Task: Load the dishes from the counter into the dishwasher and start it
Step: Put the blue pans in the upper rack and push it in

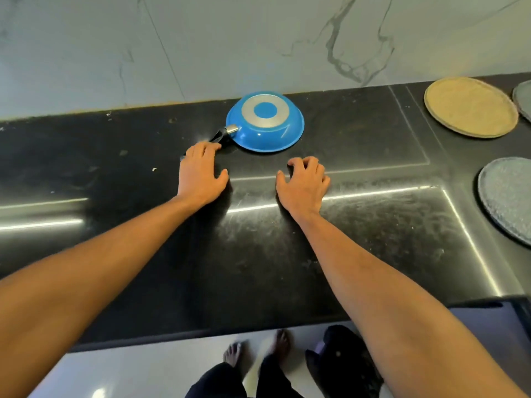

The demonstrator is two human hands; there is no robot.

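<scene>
A blue frying pan (265,123) lies upside down on the black counter (115,168) near the back wall, its black handle (219,136) pointing left and toward me. My left hand (201,173) lies over the end of that handle, its fingers fairly straight and touching it. My right hand (304,182) hovers over the counter just in front of the pan with loosely curled fingers and holds nothing. A tan plate (471,107) and a grey plate (508,196) sit at the right; the edge of another grey plate (524,99) shows at the far right.
A marble wall (258,38) backs the counter. Below the counter's front edge are the pale floor (143,369), my bare feet and a black object (342,366). A dark panel (488,323) juts out at the lower right.
</scene>
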